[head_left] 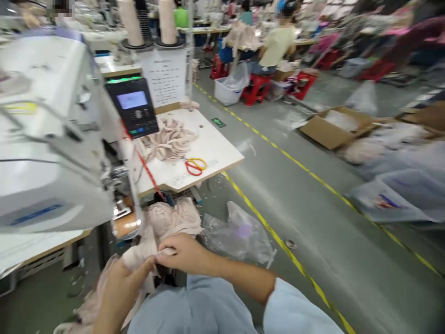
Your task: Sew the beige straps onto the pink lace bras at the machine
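A pale pink-beige bra (pixel 175 217) with lacy cups lies bunched in front of me, below the edge of the sewing table. My left hand (pixel 121 285) is closed on its fabric band from the left. From the right, my right hand (pixel 184 253) pinches the same band close to the left thumb. Both hands are just in front of the sewing machine (pixel 52 139), near its needle area and orange-brown arm end (pixel 127 225). More beige fabric (pixel 92 292) hangs beneath my left hand; its lower part is cut off by the frame.
On the white tabletop (pixel 215 155) lie red-and-yellow-handled scissors (pixel 195 166) and a heap of beige straps (pixel 170 141). A control panel (pixel 134 106) stands behind. Clear plastic bags (pixel 239 232) lie on the floor. Farther off are an open carton (pixel 333 127), red stools (pixel 256 89) and a seated person (pixel 278 48).
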A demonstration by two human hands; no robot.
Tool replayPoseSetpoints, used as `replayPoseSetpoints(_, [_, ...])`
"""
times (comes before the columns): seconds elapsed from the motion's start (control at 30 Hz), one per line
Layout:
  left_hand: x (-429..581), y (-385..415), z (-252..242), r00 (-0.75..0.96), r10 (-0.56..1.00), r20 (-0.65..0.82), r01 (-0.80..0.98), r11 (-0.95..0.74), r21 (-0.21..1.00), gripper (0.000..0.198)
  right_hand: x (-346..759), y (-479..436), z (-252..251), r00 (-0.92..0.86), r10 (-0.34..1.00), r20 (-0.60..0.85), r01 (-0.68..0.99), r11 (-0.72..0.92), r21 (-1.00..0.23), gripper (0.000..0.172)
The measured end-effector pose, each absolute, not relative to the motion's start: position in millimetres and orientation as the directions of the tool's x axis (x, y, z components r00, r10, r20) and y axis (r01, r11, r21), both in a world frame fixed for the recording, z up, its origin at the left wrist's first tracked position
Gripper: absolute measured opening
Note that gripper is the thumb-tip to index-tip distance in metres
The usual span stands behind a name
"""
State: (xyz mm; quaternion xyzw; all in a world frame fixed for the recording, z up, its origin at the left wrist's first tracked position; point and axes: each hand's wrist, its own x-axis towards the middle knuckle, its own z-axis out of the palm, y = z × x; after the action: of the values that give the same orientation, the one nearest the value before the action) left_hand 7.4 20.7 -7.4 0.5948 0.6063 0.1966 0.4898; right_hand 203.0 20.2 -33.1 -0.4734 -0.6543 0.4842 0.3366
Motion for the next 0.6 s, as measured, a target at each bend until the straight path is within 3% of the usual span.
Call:
replayPoseSetpoints(0.1, [15.2,18.7,8.7,0.138,0.915,-0.379,0.429,0.289,0.856,0.038,199.1,25.3,-25.7,-0.323,0.946,0.033,0.32,0.142,-0.937,0.003])
replayPoseSetpoints(0.2, [3.8,13.6,11.1,0.091,0.904,-0.418,0.322,0.37,0.871,0.036,199.7,35.7,-18.5,-0.437,0.886,-0.151,0.186,-0.076,-0.98,0.004])
replayPoseSetpoints(0.27, [-6.9,5.7,2.1,0.008,0.917,-0.398,0.098,0.395,0.913,0.038,200.2,44.8,-13.5,-0.53,0.802,-0.277,0.058,-0.291,-0.955,0.011])
replayPoseSetpoints(0.33, [-9.0,-5.8,-12.7,-0.074,0.926,-0.371,-0.236,0.345,0.908,0.05,198.6,54.9,-6.3,-0.574,0.754,-0.32,-0.041,-0.417,-0.908,0.016])
replayPoseSetpoints(0.47, [12.8,-31.5,-37.3,0.053,0.94,-0.337,-0.583,0.303,0.754,0.088,189.3,75.6,17.2,-0.693,0.641,-0.33,-0.068,-0.513,-0.855,0.02])
replayPoseSetpoints(0.53, [16.5,-36.9,-39.5,0.051,0.982,-0.183,-0.577,0.179,0.797,0.089,185.9,87.5,31.3,-0.787,0.541,-0.297,0.001,-0.48,-0.877,0.023])
replayPoseSetpoints(0.57, [12.3,-35.9,-38.2,-0.011,0.998,-0.058,-0.488,0.045,0.872,0.086,184.8,94.3,38.0,-0.819,0.506,-0.27,0.048,-0.408,-0.912,0.025])
replayPoseSetpoints(0.6, [3.9,-32.3,-35.9,-0.059,0.994,0.096,-0.29,-0.109,0.951,0.081,183.9,101.6,44.0,-0.836,0.493,-0.239,0.102,-0.289,-0.952,0.024])
